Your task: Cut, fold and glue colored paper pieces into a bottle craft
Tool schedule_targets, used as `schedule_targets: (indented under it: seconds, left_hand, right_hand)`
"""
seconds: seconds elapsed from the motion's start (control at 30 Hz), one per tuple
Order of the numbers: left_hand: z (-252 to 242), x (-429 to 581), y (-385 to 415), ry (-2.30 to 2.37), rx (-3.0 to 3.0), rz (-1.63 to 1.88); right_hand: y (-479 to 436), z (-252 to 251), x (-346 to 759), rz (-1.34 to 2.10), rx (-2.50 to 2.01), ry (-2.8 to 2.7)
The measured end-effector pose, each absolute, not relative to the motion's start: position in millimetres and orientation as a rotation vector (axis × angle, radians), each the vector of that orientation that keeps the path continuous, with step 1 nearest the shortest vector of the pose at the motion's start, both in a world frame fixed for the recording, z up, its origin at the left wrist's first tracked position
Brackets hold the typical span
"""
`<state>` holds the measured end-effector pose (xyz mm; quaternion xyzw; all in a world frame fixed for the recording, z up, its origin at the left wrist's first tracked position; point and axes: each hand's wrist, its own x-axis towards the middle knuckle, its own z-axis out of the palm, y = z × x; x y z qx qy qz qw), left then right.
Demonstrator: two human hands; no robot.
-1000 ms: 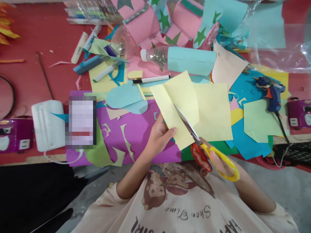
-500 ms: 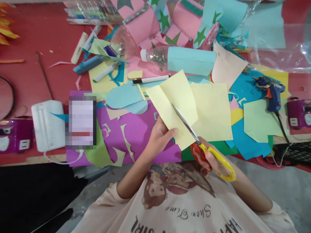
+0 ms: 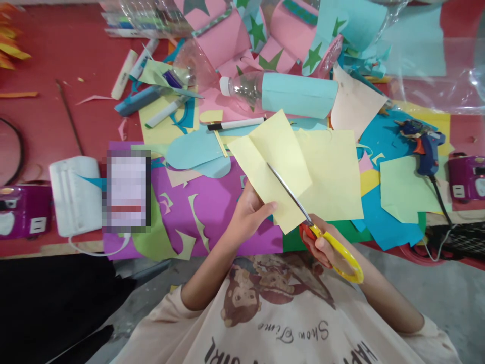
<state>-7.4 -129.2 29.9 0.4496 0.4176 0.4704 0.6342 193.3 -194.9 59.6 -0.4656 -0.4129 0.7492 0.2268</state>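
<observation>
My left hand point(image 3: 253, 208) pinches the lower left edge of a pale yellow sheet of paper point(image 3: 261, 167), thumb on top and fingers hidden beneath. In my right hand point(image 3: 325, 246) is a pair of scissors point(image 3: 343, 258) with one yellow and one red handle loop. One blade lies over the paper, pointing up and left; the other is hidden under it. A cut runs along the blades, and the paper's upper right part stands raised. Behind it, another pale yellow sheet point(image 3: 335, 174) rests on the table.
A bottle wrapped in light blue paper point(image 3: 299, 95) lies beyond the paper, with a black-and-white marker point(image 3: 237, 124) before it. To the right is a blue glue gun point(image 3: 428, 151). Purple paper point(image 3: 223, 212) with scraps lies left, beside a phone point(image 3: 128, 192) and a white device point(image 3: 76, 196).
The scissors' handles have drawn closer together, and the blades have closed further along the cut. The raised part of the paper has shifted slightly right. My left hand has hardly moved.
</observation>
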Motion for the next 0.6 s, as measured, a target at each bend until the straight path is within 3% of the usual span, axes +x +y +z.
schedule_targets:
  seconds: [0.6]
  left_hand:
    - [32.6,-21.1,-112.3,1.211,0.997,1.119]
  right_hand:
    - [-195.0,67.5,206.4,1.922,-1.368,-1.501]
